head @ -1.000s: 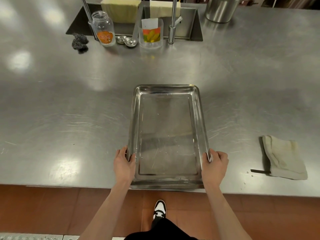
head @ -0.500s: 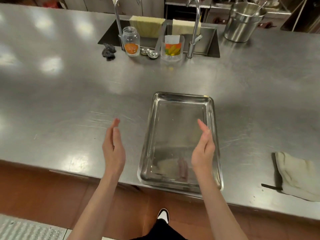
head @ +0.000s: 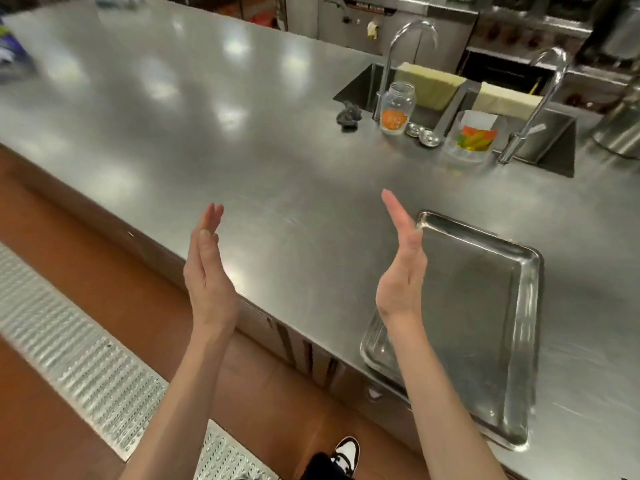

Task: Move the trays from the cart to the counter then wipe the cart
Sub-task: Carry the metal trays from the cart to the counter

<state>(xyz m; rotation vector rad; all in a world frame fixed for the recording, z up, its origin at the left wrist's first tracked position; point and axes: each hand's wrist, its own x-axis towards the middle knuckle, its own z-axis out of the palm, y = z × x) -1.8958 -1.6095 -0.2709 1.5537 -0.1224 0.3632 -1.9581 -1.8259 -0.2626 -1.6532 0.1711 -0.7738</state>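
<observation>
both hands off the tray now, lifted clear. left hand and right hand flat-fingered, palms facing, holding nothing. tray sits on the table, near corner overhanging the edge. risk: a passing bump could tip it off. cart out of view.

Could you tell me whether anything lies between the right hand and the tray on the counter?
Nothing visible does. The right hand, open with straight fingers, hovers just over the left edge of the tray, which sits empty on the counter. The left hand is off to the side.
</observation>
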